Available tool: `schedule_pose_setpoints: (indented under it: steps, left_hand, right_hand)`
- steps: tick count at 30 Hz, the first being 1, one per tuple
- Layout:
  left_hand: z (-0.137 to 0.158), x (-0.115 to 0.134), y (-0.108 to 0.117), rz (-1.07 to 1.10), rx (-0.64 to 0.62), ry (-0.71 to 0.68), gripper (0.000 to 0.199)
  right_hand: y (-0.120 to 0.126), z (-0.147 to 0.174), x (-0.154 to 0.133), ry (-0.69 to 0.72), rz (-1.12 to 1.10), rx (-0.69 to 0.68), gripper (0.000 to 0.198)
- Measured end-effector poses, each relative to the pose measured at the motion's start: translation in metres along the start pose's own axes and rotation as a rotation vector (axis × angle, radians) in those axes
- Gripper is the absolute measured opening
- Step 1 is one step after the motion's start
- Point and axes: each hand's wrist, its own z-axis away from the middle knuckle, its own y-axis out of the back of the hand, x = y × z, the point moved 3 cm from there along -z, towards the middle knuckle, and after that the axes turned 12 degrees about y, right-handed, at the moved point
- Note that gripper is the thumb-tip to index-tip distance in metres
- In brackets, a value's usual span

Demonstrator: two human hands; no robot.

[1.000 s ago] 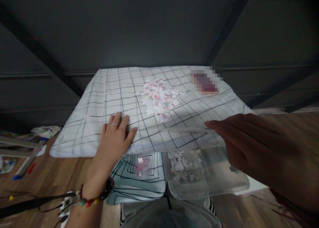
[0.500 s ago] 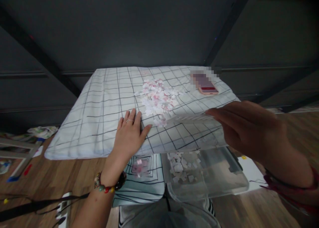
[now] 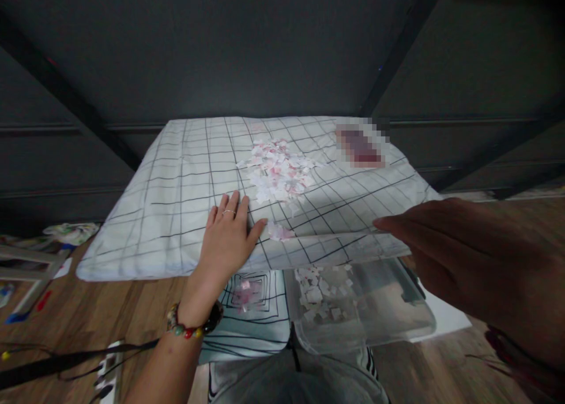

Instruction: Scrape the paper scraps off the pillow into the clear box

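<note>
My left hand (image 3: pixel 226 233) lies flat on the white checked cloth (image 3: pixel 176 227), fingers stretched and empty, a ring on one of them. Just right of its thumb sits a small clump of paper scraps (image 3: pixel 279 231). My right hand (image 3: pixel 459 245) pinches one end of a thin, clear, ruler-like strip (image 3: pixel 331 236) at the right. The strip stands nearly edge-on, and its far end reaches the clump. Behind it, a larger pile of white and pink paper scraps (image 3: pixel 280 172) is heaped in the middle of the cloth.
Below the table's front edge, a clear plastic bin (image 3: pixel 392 316) holds several white scraps. Left of it, a patterned cloth surface (image 3: pixel 260 342) bears a small pinkish clear item (image 3: pixel 247 295). A partly blurred phone (image 3: pixel 359 148) lies at the back right. A power strip (image 3: pixel 108 371) rests on the floor.
My right hand has drawn the strip toward me, and the small clump of scraps has slid nearer with it, away from the main pile. My left hand stays in place.
</note>
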Motion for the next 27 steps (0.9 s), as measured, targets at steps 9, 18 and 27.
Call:
schedule_pose_setpoints:
  steps: [9, 18, 27]
  left_hand:
    - [0.0, -0.001, 0.0, 0.01, -0.031, 0.01, 0.063]
    - [-0.001, 0.0, 0.001, 0.016, -0.029, 0.004, 0.063]
    - [-0.001, 0.0, 0.0, 0.014, -0.009, -0.001, 0.062]
  right_hand:
    - [-0.013, 0.004, 0.008, 0.044, 0.115, 0.027, 0.031]
    - [-0.019, 0.001, 0.01, 0.061, 0.149, 0.065, 0.026]
    - [-0.012, -0.003, 0.001, 0.061, 0.051, 0.022, 0.033]
